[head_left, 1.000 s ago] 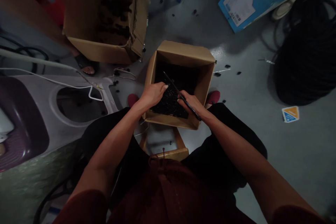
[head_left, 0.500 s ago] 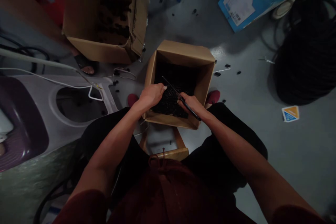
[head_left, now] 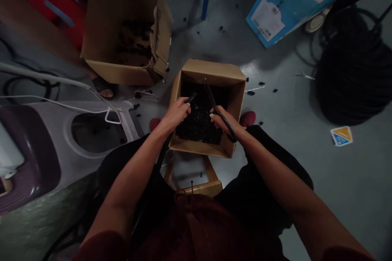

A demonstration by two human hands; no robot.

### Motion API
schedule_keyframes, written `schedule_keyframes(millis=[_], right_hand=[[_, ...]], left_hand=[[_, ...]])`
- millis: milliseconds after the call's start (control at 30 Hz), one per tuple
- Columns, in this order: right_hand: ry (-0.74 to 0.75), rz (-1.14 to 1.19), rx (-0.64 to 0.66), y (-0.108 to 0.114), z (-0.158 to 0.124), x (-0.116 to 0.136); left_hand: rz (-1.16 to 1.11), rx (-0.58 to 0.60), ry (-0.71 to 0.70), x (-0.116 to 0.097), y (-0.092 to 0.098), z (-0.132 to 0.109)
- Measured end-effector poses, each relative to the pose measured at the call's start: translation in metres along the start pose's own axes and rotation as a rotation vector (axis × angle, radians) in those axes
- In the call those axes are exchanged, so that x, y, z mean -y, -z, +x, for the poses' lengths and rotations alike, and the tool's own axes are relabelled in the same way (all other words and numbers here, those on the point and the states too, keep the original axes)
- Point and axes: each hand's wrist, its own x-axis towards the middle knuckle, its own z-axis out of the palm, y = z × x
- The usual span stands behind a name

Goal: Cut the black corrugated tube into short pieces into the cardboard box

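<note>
Beyond the box between your feet, a larger coil lies between two and three o'clock. Your left hand is at the box's nine o'clock, your right hand at four. Your right fingers hold scissors, tips toward twelve; your left fingers close on a black strip, its end pointing between one and two. Scraps lie inside the box.

Small black bits dot the grey floor.

Dim light, small pale glare on floor, edges stretched wide-angle
</note>
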Motion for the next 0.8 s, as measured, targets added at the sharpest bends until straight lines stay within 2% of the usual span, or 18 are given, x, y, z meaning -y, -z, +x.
schedule_keyframes(millis=[133, 300, 433, 567, 800], right_hand=[[0.006, 0.163, 0.039, -0.003, -0.002, -0.001], [0.006, 0.192, 0.088, -0.001, -0.004, 0.0], [0.025, 0.174, 0.086, 0.001, -0.002, -0.001], [0.109, 0.134, 0.094, 0.0, -0.003, -0.003], [0.187, -0.041, 0.097, 0.004, -0.01, 0.006]], left_hand=[[-0.083, 0.061, -0.054, 0.001, -0.001, -0.001], [-0.266, 0.092, -0.114, 0.005, 0.0, 0.0], [-0.345, 0.133, -0.062, 0.003, 0.001, -0.001], [-0.362, 0.138, -0.045, 0.002, 0.001, -0.001], [-0.345, 0.153, -0.047, 0.002, 0.0, -0.002]])
